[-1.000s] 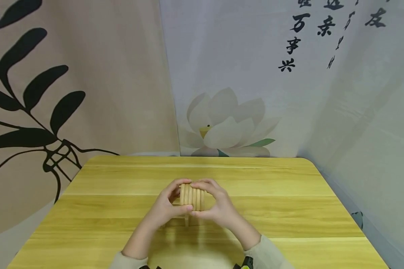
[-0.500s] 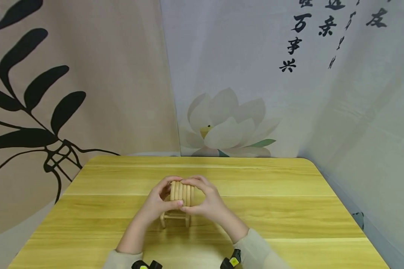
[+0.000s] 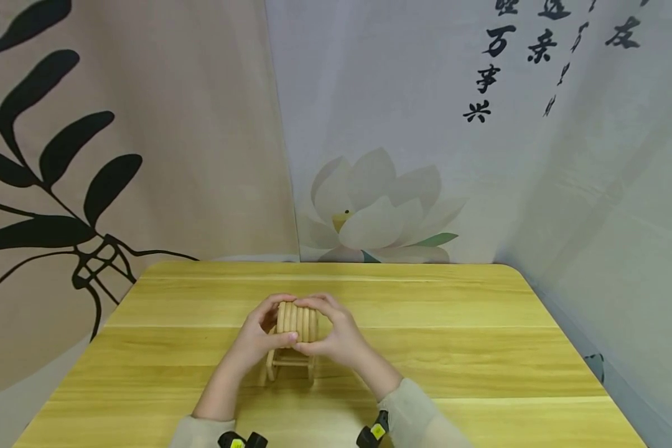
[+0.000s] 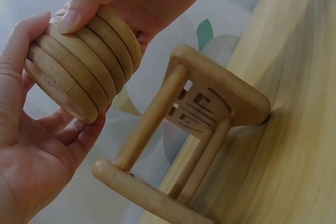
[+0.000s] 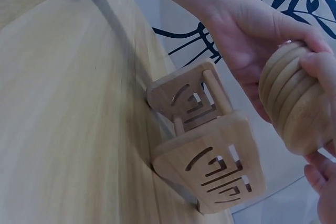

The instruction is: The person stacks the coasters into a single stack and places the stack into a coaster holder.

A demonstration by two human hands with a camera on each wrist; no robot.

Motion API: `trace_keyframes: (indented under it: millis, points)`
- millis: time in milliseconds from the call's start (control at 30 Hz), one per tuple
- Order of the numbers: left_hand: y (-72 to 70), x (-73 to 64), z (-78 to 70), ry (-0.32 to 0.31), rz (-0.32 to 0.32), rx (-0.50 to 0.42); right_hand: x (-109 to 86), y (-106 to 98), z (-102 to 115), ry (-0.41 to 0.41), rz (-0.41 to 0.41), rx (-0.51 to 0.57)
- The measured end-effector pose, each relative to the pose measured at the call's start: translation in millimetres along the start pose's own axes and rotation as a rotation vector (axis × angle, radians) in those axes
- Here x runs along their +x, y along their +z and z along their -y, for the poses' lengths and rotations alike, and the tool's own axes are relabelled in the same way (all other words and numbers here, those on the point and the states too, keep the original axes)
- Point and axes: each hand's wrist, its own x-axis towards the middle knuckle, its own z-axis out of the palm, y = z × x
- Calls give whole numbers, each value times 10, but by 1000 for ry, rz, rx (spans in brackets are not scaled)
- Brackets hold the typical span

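Observation:
A stack of several round wooden coasters (image 3: pixel 297 320) is held on its side in the air by both hands. My left hand (image 3: pixel 253 339) grips its left end, thumb in front and fingers behind. At the right end my right hand (image 3: pixel 338 336) grips it in the same way. Just below stands a small wooden coaster rack (image 3: pixel 291 361), apart from the stack. Its two end panels have cut-out line patterns, plainest on the near panel (image 5: pixel 215 166) in the right wrist view. Round bars (image 4: pixel 152 116) join the panels, and no coaster lies between them in the left wrist view.
The rack stands on a light wood-grain table (image 3: pixel 453 348). Behind the table hangs a pale cloth (image 3: pixel 397 124) printed with a lotus and writing, beside a beige one (image 3: pixel 201 124) with dark leaves. Both wrists wear black camera mounts (image 3: pixel 374 429).
Both hands have moved left with the coaster stack, which is now above the rack. More of the rack's bars show below the hands. The rack has hardly moved.

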Motion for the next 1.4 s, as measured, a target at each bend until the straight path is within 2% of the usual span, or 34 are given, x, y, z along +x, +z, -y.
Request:
trace_keyframes:
  millis: [367,500,700,933,1400]
  points:
    - [-48,-1,107,-6,-8,-9,23,70,-87,40,7,9]
    - [-59,-4,140,-20,-10,-8,20,81,-106,35,6,0]
    - [-62,2,176,-2,-5,-18,12,94,-116,22,0,-14]
    - [-70,-8,189,-7,12,-47,-6,120,-129,45,5,-22]
    - [-68,-9,285,-2,9,-29,-42,148,-212,50,10,2]
